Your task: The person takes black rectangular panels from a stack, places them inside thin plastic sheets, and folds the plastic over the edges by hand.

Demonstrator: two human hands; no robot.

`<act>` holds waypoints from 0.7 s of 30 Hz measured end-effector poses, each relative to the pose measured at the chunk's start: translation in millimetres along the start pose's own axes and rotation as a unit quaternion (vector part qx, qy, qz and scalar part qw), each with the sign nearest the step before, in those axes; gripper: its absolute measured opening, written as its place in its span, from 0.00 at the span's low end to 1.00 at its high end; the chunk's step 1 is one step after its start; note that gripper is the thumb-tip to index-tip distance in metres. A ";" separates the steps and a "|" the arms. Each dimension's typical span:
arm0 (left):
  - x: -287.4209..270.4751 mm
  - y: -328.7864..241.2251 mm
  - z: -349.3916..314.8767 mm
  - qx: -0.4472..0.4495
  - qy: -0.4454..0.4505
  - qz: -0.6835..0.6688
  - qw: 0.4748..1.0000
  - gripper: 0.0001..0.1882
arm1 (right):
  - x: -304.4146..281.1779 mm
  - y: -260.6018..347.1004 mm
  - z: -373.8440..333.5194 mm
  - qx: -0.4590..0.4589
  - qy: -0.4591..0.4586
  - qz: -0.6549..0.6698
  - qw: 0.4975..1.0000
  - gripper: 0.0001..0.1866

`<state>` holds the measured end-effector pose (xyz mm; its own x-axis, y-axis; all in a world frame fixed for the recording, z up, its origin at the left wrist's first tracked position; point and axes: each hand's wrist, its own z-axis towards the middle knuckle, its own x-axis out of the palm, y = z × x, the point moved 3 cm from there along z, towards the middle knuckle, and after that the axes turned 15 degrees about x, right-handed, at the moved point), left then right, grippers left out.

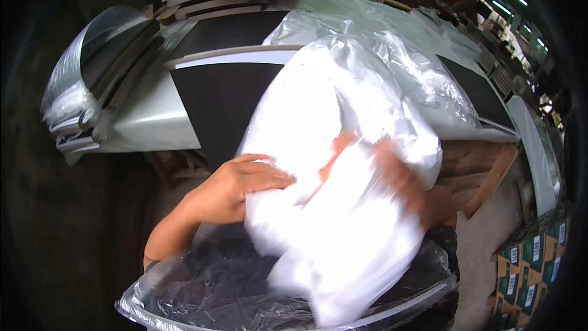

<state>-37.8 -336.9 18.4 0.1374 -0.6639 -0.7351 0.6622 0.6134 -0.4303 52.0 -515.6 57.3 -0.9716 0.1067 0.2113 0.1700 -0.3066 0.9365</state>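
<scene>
Head view: a large white bag (334, 165) of thin plastic, bulging and rounded, fills the middle of the picture. Its lower half is smeared by motion blur, so its bottom edge is hard to trace. The left hand (242, 187) lies on the bag's left flank, fingers stretched flat and pressed into the film, thumb underneath; its grip is a loose clasp on the bag rather than a fist. The right hand (407, 181) sits behind or inside the translucent film on the bag's right side and shows only as a blurred reddish shape; it touches the bag, but whether its grip is clenched or released cannot be told. A second reddish streak near the bag's middle is too blurred to identify.

Below the bag, at the lower edge, is a dark curved panel wrapped in clear crinkled plastic (202, 297); the bag hides its middle and the frame cuts off its lower part.

Behind the bag, a dark panel with a pale border (214, 107) lies flat, its right side covered by the bag. More clear film (429, 79) is heaped on the panels to the upper right. At the far left, stacked curved panels (86, 86) stand on edge, partly wrapped. Green and brown cartons (530, 270) sit at the lower right, bent by the lens rim. Open floor (79, 220) lies dark to the left of the forearm, with a narrower strip to the right beside the cartons.
</scene>
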 end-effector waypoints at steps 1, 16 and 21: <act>1.2 7.1 -8.5 -0.042 -0.014 -0.095 0.995 0.18 | -11.3 20.6 6.1 -0.006 0.015 -0.005 1.000 0.18; -6.8 107.4 -30.4 -0.224 -0.109 0.010 0.968 0.11 | -62.7 104.2 18.1 -0.180 -0.361 -0.814 0.417 0.14; -52.9 84.8 -29.6 -0.065 -0.259 0.169 0.949 0.06 | -52.6 119.6 -31.3 -0.239 -0.456 -0.694 0.503 0.08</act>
<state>-10.7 -237.2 5.3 0.6918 -0.5200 -0.5010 0.4242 0.8542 -0.3008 118.3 -587.5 149.4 0.4173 0.8546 -0.3090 -0.8387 0.4931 0.2312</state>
